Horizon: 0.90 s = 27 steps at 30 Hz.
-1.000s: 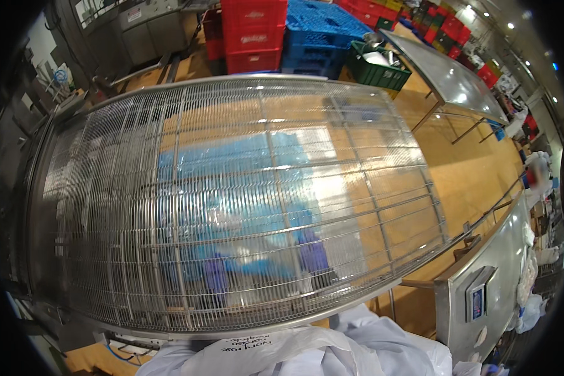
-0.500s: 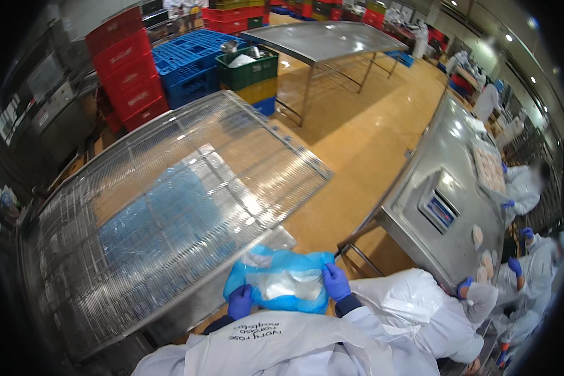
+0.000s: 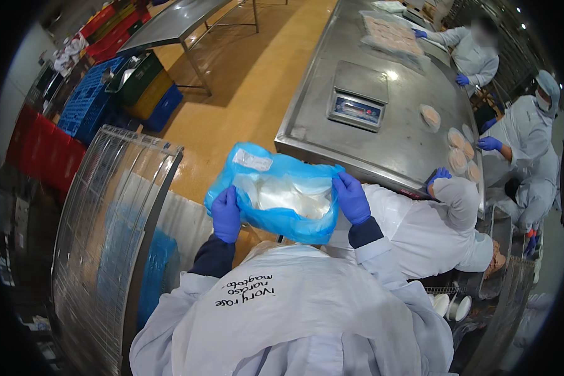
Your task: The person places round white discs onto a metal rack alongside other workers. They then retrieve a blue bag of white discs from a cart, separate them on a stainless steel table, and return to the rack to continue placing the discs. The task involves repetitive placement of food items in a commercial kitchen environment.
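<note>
In front of my apron I hold a blue plastic bag point(image 3: 276, 229) up off any surface, its mouth open toward me. Whitish, shiny contents point(image 3: 291, 199) show inside, but their kind is not clear. A white label point(image 3: 252, 161) lies on the far left of the blue plastic. My left hand point(image 3: 226, 215), in a purple glove, is closed on the bag's left edge. The fingers of my right hand point(image 3: 352, 197), gloved alike, pinch its right edge.
A steel table point(image 3: 323, 94) ahead on the right bears a scale point(image 3: 359, 100), pale round patties point(image 3: 460, 150) and a packed tray point(image 3: 391, 34). A co-worker point(image 3: 413, 232) stands close at my right; others are beyond. A wire rack point(image 3: 103, 250) is at left, stacked crates point(image 3: 147, 88) behind.
My view has swung right, toward the steel table with the scale. Both hands still grip the bag, which has come away from the rack and now hangs near that table's corner.
</note>
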Each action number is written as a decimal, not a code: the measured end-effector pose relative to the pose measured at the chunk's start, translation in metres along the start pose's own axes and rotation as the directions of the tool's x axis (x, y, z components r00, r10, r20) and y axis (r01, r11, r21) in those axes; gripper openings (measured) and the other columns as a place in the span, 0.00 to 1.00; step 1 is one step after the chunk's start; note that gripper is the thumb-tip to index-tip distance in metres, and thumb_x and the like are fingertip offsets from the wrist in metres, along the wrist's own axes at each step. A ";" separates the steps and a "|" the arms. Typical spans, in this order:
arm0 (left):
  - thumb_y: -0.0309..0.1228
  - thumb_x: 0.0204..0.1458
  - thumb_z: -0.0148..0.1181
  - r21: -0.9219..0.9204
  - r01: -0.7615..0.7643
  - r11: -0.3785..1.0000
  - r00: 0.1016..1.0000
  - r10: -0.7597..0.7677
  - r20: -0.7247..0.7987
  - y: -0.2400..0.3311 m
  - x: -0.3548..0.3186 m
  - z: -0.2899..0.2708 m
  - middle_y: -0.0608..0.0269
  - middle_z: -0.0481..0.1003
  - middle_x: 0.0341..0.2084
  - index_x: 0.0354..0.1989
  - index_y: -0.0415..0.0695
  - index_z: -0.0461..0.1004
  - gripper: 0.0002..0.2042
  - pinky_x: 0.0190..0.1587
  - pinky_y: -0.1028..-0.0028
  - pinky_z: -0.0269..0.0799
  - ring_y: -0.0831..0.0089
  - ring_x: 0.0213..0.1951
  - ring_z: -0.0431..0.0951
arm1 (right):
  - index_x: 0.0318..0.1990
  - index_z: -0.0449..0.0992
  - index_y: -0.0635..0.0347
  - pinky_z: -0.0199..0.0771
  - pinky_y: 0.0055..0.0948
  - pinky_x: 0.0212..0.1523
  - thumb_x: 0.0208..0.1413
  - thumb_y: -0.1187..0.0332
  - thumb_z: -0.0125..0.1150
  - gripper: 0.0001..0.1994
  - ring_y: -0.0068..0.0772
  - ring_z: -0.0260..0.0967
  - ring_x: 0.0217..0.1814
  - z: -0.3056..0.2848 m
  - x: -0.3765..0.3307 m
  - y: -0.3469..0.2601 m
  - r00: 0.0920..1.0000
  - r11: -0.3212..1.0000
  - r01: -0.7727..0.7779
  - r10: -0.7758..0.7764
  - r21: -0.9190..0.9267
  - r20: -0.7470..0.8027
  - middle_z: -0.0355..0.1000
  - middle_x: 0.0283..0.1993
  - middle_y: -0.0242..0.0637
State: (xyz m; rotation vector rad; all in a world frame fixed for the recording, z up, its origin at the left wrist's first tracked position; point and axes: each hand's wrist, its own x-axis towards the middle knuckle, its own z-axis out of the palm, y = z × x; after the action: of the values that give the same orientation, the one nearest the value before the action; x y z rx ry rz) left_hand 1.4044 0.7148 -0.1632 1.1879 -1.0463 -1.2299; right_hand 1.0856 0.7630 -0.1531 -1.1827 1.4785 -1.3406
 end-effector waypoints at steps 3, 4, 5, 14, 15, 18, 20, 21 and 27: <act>0.35 0.63 0.51 0.047 -0.062 0.997 0.997 0.059 0.049 0.026 0.045 0.040 0.76 0.62 0.17 0.22 0.45 0.70 0.16 0.23 0.80 0.55 0.86 0.20 0.58 | 0.45 0.74 0.64 0.67 0.23 0.36 0.62 0.68 0.53 0.10 0.20 0.62 0.32 -0.017 0.027 0.005 0.995 0.993 -0.002 0.014 0.120 -0.100 0.68 0.30 0.26; 0.35 0.63 0.51 0.071 -0.089 0.994 0.994 0.084 0.066 0.028 0.061 0.054 0.76 0.62 0.17 0.22 0.45 0.70 0.16 0.23 0.80 0.55 0.86 0.21 0.58 | 0.44 0.74 0.64 0.67 0.23 0.36 0.62 0.68 0.53 0.10 0.20 0.62 0.32 -0.023 0.039 0.010 0.990 0.992 0.019 -0.002 0.124 -0.138 0.69 0.30 0.26; 0.35 0.64 0.51 0.059 -0.087 0.995 0.992 0.081 0.092 0.029 0.079 0.068 0.76 0.62 0.17 0.22 0.45 0.71 0.16 0.24 0.80 0.55 0.86 0.21 0.58 | 0.44 0.74 0.64 0.67 0.23 0.36 0.62 0.68 0.53 0.10 0.19 0.62 0.33 -0.028 0.052 0.015 0.984 0.991 0.042 -0.019 0.126 -0.180 0.69 0.31 0.26; 0.36 0.63 0.50 0.146 -0.048 0.988 0.967 0.010 0.253 -0.042 0.259 0.219 0.70 0.71 0.22 0.36 0.34 0.77 0.16 0.30 0.77 0.63 0.81 0.26 0.65 | 0.43 0.73 0.68 0.67 0.20 0.37 0.63 0.68 0.53 0.10 0.16 0.61 0.34 -0.069 0.158 0.061 0.860 0.998 -0.061 0.047 -0.011 -0.508 0.69 0.32 0.27; 0.36 0.64 0.50 0.144 -0.062 0.988 0.963 0.021 0.267 -0.050 0.277 0.239 0.68 0.73 0.23 0.37 0.34 0.77 0.16 0.32 0.77 0.65 0.81 0.27 0.67 | 0.42 0.74 0.67 0.66 0.21 0.36 0.63 0.68 0.53 0.10 0.16 0.61 0.33 -0.075 0.169 0.058 0.825 0.997 -0.074 0.056 -0.009 -0.563 0.68 0.31 0.27; 0.36 0.64 0.47 0.142 -0.114 0.983 0.946 0.064 0.316 -0.052 0.311 0.294 0.61 0.78 0.31 0.40 0.32 0.77 0.18 0.40 0.74 0.70 0.76 0.33 0.73 | 0.36 0.73 0.65 0.65 0.22 0.34 0.63 0.67 0.51 0.10 0.17 0.60 0.31 -0.093 0.201 0.044 0.755 0.988 -0.154 0.109 -0.013 -0.646 0.66 0.28 0.30; 0.38 0.65 0.45 0.102 -0.087 0.991 0.920 0.041 0.390 -0.052 0.340 0.319 0.59 0.78 0.33 0.41 0.33 0.77 0.19 0.43 0.73 0.70 0.74 0.37 0.74 | 0.36 0.73 0.65 0.66 0.26 0.36 0.63 0.66 0.50 0.11 0.24 0.64 0.33 -0.102 0.226 0.045 0.717 0.976 -0.207 0.101 -0.073 -0.690 0.69 0.30 0.36; 0.39 0.65 0.44 0.084 -0.072 0.994 0.907 0.030 0.421 -0.051 0.355 0.332 0.58 0.78 0.34 0.41 0.33 0.77 0.19 0.45 0.72 0.69 0.73 0.38 0.75 | 0.38 0.73 0.66 0.68 0.30 0.39 0.63 0.65 0.50 0.12 0.30 0.67 0.35 -0.113 0.245 0.044 0.700 0.966 -0.231 0.084 -0.113 -0.709 0.71 0.33 0.41; 0.40 0.64 0.45 0.085 -0.124 0.989 0.843 0.060 0.535 -0.053 0.443 0.463 0.57 0.75 0.28 0.36 0.33 0.74 0.20 0.41 0.69 0.67 0.72 0.32 0.70 | 0.42 0.74 0.66 0.70 0.36 0.44 0.62 0.62 0.49 0.14 0.41 0.72 0.39 -0.195 0.350 0.056 0.629 0.949 -0.248 0.006 -0.194 -0.777 0.75 0.39 0.47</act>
State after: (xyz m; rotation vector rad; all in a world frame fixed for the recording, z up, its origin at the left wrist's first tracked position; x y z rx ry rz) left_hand 0.9749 0.2369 -0.1822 0.8787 -1.5866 -1.4787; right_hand 0.8061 0.4713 -0.1752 -0.6200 2.3924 -1.6718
